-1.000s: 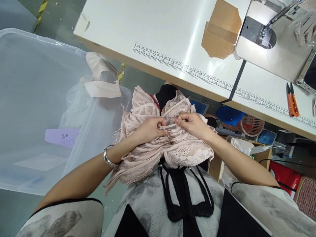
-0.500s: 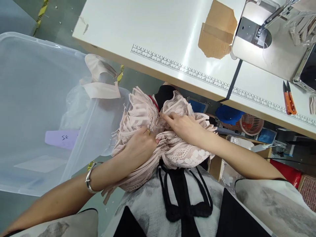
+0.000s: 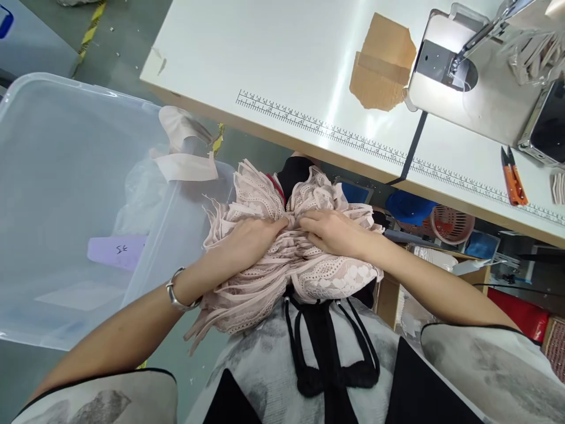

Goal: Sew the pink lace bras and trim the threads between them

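Note:
A thick stack of pale pink lace bras point(image 3: 253, 294) lies across my lap, its many layers bunched at the middle. My left hand point(image 3: 253, 238) presses on the left half, with thumb and fingers closed on the layers near the centre. Close beside it, my right hand point(image 3: 333, 232) grips the centre from the right with curled fingers. Both sets of fingertips are partly hidden in the lace folds. A strip of red point(image 3: 276, 185) shows at the far edge of the stack, beside something black.
To my left stands a clear plastic bin point(image 3: 79, 194) with pale fabric pieces point(image 3: 188, 168) over its rim and a purple card point(image 3: 115, 252) inside. The white table point(image 3: 273, 41) ahead carries cardboard point(image 3: 383, 62), a sewing machine point(image 3: 445, 59) and orange thread snips point(image 3: 514, 179).
My left hand has moved up and away from me along the stack, towards its centre. My right hand has shifted slightly nearer to me, fingers more curled. The view has moved a little.

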### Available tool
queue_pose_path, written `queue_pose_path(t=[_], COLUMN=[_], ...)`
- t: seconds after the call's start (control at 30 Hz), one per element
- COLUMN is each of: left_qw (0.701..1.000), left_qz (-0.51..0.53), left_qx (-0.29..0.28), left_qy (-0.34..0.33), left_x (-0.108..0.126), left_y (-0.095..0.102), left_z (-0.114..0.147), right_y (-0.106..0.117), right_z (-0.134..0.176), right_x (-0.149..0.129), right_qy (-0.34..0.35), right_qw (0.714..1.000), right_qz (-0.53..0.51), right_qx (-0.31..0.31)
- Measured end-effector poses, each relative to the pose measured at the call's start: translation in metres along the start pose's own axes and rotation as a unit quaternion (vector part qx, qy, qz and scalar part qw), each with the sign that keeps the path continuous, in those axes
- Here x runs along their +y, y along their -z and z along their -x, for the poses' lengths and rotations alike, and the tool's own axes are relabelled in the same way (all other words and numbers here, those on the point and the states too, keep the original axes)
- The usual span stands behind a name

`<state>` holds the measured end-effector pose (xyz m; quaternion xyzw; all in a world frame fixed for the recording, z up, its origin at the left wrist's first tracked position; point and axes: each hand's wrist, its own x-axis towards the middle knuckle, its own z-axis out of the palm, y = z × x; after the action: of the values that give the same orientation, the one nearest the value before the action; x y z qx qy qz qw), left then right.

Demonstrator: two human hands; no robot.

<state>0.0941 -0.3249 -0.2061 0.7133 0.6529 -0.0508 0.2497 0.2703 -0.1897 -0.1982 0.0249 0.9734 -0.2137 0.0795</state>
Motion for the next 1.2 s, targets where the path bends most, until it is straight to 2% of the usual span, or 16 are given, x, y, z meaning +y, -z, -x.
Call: queue_pose_path(t=[0.13,0.2,0.33,0.47,0.6,0.67,0.73,0.87,1.0,1.2], left_qw=[0.998,0.998,0.991,0.986,0.971,0.951,0.921,0.874,0.840,0.730], left_qz=[0.025,0.019,0.098,0.164,0.237,0.297,0.366,0.475,0.534,0.656], left_qx=[0.012,0.015,0.001,-0.037,0.011,0.046,0.056,0.019,-0.006,-0.034], left_qy=[-0.053,-0.065,-0.096,-0.019,0.027,0.078,0.119,0.101,0.096,0.190], left_x=[0.002,0.005,0.007,0.007,0.006,0.005,0.004,0.003,0.005,0.008], left_y=[0.000,0.003,0.004,0.001,-0.002,-0.001,0.000,0.002,0.003,0.002], left_z=[-0.009,-0.015,-0.026,-0.032,-0.035,-0.035,-0.035,-0.037,-0.037,-0.033], right_y=[0.004,0.008,0.013,0.012,0.009,0.008,0.007,0.003,-0.003,-0.005], right_z=[0.018,0.020,0.014,0.007,0.002,0.003,0.003,0.004,0.003,0.007], right_x=[-0.002,-0.003,-0.002,0.001,0.004,0.006,0.007,0.009,0.010,0.016], right_qy=[-0.157,-0.184,-0.131,-0.104,-0.135,-0.162,-0.175,-0.156,-0.222,-0.232], right_qw=[0.985,0.978,0.985,0.990,0.982,0.976,0.970,0.957,0.945,0.930], right_qz=[-0.010,-0.017,-0.016,-0.050,-0.128,-0.149,-0.166,-0.217,-0.224,-0.280], right_qx=[-0.068,-0.095,-0.112,-0.084,-0.024,0.000,0.038,0.109,0.084,0.049])
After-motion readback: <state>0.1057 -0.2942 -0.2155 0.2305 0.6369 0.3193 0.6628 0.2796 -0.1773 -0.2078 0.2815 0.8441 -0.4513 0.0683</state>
